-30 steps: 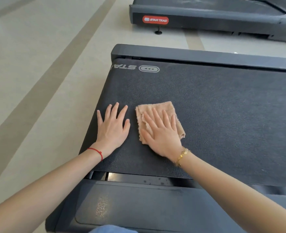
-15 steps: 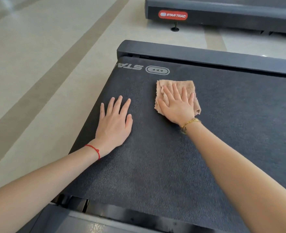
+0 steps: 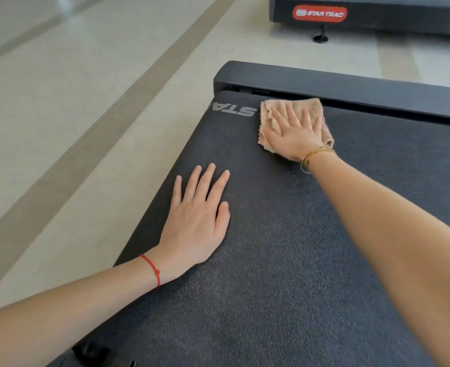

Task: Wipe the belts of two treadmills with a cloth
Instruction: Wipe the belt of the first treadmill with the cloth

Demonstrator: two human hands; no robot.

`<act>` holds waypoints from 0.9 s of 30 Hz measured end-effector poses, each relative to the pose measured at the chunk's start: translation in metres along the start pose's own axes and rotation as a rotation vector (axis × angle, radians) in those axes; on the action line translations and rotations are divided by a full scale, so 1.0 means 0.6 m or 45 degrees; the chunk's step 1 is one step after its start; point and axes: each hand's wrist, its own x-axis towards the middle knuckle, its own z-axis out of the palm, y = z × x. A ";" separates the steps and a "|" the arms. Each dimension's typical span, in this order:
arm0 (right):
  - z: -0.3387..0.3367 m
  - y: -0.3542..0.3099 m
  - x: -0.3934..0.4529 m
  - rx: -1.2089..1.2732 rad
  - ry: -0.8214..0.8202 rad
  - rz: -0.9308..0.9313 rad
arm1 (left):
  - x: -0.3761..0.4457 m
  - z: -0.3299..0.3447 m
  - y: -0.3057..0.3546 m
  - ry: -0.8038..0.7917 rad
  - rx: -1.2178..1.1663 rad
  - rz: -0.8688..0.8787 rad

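The dark grey, pebble-textured rubber belt of the near treadmill (image 3: 284, 260) fills most of the view; from how things lie, the wiping of it looks to be mid-course, since the cloth sits at its far end, and nothing in the surface plainly tells wiped ground from unwiped; how much of this belt is left I cannot tell. The second black treadmill with the red oval Star Trac badge (image 3: 377, 19) stands well beyond the fingertips, across a strip of pale floor, with no cloth or hand on it; its belt is barely in view, so I judge that half of the task not yet reached.

The black plastic end rail of the near treadmill (image 3: 351, 86) runs just past the tips of the right fingers; the grey lettering printed on the belt (image 3: 231, 110) lies just to the thumb side of them.

The folded, peach-coloured terry cloth (image 3: 270, 108) lies flat on the belt under the right hand (image 3: 295, 136), its far edge showing beyond the fingertips and almost at the rail; the right arm is stretched long, the fingers straight and slightly spread, pressing the cloth down rather than curling round it; a thin gold bracelet (image 3: 314, 154) circles that wrist.

The left hand (image 3: 197, 221) rests palm-down on bare belt, nearer the body and near the belt's left edge, fingers straight and together, holding nothing, seemingly a brace; a red string bracelet (image 3: 152, 271) crosses its wrist.
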 end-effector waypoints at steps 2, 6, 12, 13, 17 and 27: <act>0.003 -0.035 0.023 -0.005 -0.024 -0.097 | 0.001 0.001 -0.002 0.001 0.005 -0.003; 0.020 -0.098 0.038 -0.032 0.021 -0.265 | 0.004 0.003 -0.008 0.008 0.012 0.001; 0.015 -0.050 0.035 -0.014 0.065 -0.161 | 0.003 0.004 -0.014 0.003 -0.006 0.006; 0.011 -0.031 0.032 -0.005 0.061 -0.110 | 0.003 0.003 -0.014 0.002 -0.005 0.007; -0.004 0.050 0.005 0.024 0.067 0.099 | 0.005 0.001 -0.014 0.016 -0.005 0.001; 0.027 0.011 -0.162 0.025 0.023 0.065 | 0.005 0.004 -0.008 0.017 -0.029 -0.016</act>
